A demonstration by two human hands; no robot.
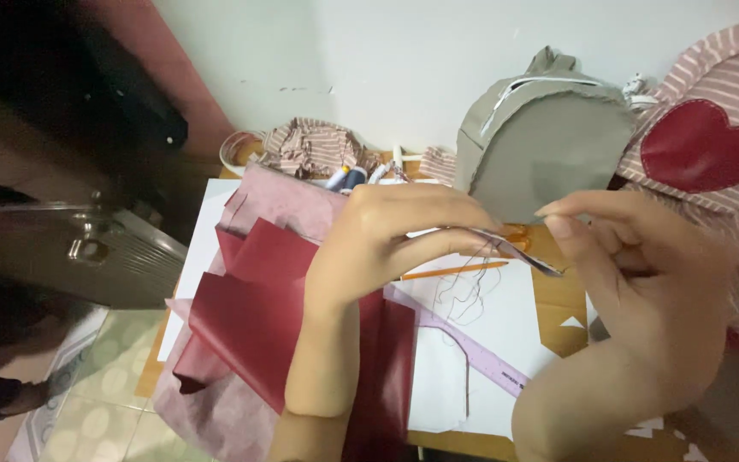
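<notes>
My left hand (387, 244) pinches a small striped fabric piece (519, 250) with loose threads hanging from it, held above the table. My right hand (643, 282) is at the other end of the piece, its fingers curled around the fabric's right tip. Dark threads (464, 295) dangle below the piece over white paper (506, 312). Under my left forearm lie dark red leatherette sheets (258, 316) and a pink fabric (288, 201).
A grey backpack-shaped fabric piece (549, 141) leans on the wall. A striped fabric with a red heart patch (707, 145) lies at the right. A purple ruler (481, 351), an orange pencil (455, 271), thread spools (345, 178) and a tape roll (237, 152) lie on the wooden table (562, 304).
</notes>
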